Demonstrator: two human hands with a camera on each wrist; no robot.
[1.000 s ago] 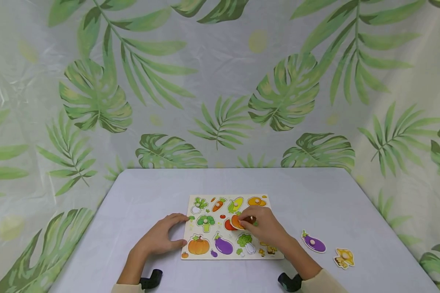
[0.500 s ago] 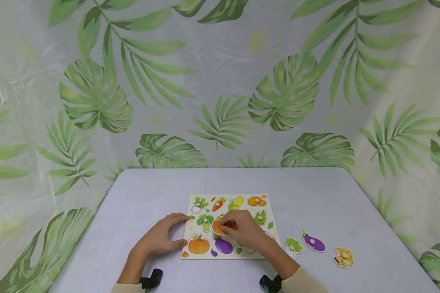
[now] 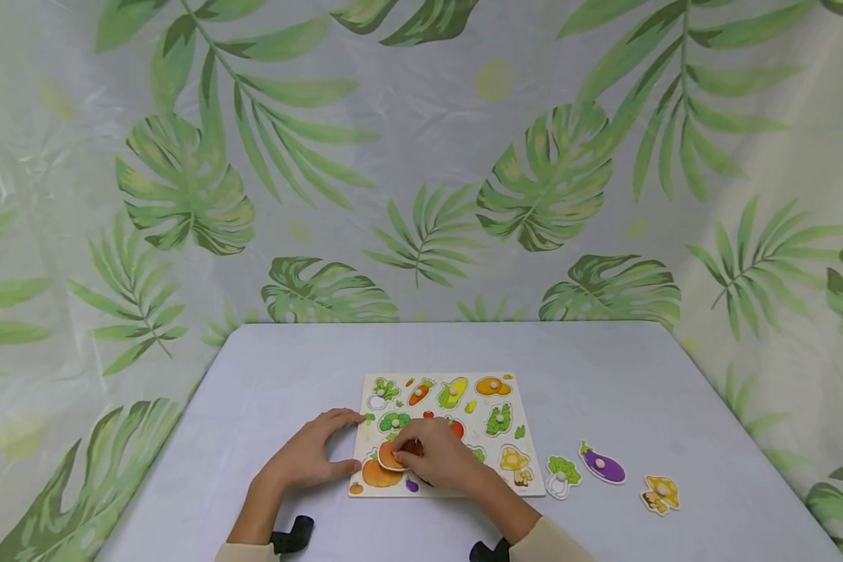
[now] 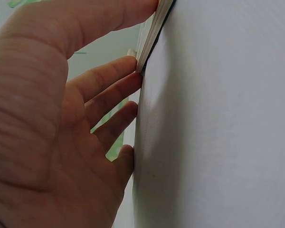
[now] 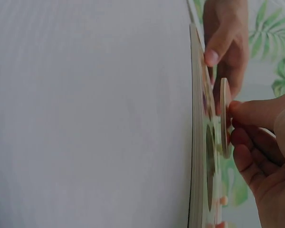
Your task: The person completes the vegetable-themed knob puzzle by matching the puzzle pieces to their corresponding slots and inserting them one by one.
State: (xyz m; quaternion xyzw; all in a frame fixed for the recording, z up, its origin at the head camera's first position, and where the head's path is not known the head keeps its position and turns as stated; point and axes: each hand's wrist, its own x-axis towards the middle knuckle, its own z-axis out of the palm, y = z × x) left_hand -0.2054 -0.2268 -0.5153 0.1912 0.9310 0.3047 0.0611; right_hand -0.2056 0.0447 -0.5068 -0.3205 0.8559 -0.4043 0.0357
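Note:
My right hand (image 3: 441, 457) pinches an orange pumpkin puzzle piece (image 3: 389, 456) between thumb and fingers. The piece hangs tilted over the matching pumpkin picture (image 3: 379, 474) at the lower left of a vegetable peg puzzle board (image 3: 524, 415). In the right wrist view the pumpkin piece (image 5: 225, 107) appears edge-on, apart from the board's face. My left hand (image 3: 309, 451) touches the board's left edge with thumb and fingers spread; the left wrist view shows its fingertips against the board's side (image 4: 154, 38). The right hand hides part of the lower middle pictures.
Right of the board lie a leafy green vegetable piece (image 3: 562, 476), an eggplant piece (image 3: 602, 466) and a mushroom piece (image 3: 661, 496). Knobbed pieces sit in the board, among them a carrot (image 3: 420, 393) and corn (image 3: 453, 393). A white cloth (image 3: 309, 351) covers the table.
My right hand has carried the pumpkin piece left and toward the front, from over the tomato to the pumpkin picture. The leafy piece beside the board came into view. My left hand stays put.

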